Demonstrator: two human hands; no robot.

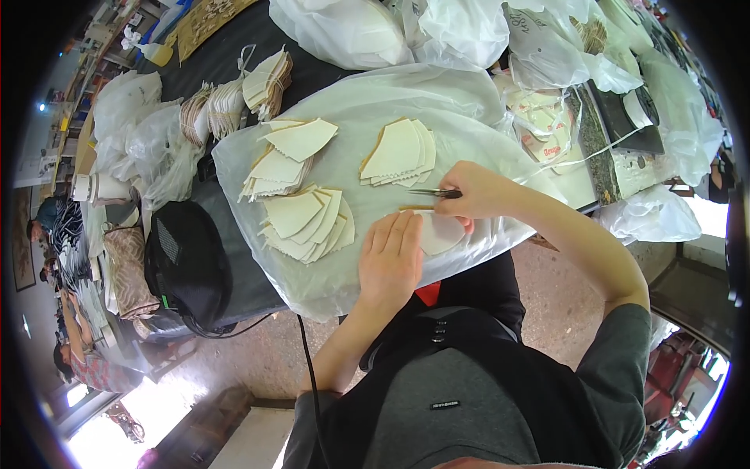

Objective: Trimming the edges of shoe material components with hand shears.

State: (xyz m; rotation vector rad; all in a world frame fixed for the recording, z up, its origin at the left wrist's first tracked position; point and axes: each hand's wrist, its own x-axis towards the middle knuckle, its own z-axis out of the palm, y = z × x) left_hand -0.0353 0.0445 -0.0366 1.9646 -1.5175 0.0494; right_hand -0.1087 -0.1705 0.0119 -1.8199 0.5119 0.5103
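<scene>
My left hand (pixel 391 262) lies with its fingers stretched out flat over a cream, curved-edge piece (pixel 442 234) near the front of the white plastic sheet (pixel 344 293). Just right of it, my right hand (pixel 473 191) is closed around a slim metal tool (pixel 428 191) whose pointed end sticks out to the left; its exact kind is unclear. Beyond my hands a fanned stack of cream pieces (pixel 400 152) rests on the sheet. Two more fanned piles, an upper one (pixel 285 160) and a lower one (pixel 308 219), sit to the left.
Tied bundles of similar pieces (pixel 223 109) stand at the far left. White plastic bags (pixel 344 35) crowd the back. A black bag (pixel 187 254) is at the table's left, with a dark cable (pixel 308 359) hanging near my left arm. Other people sit at far left.
</scene>
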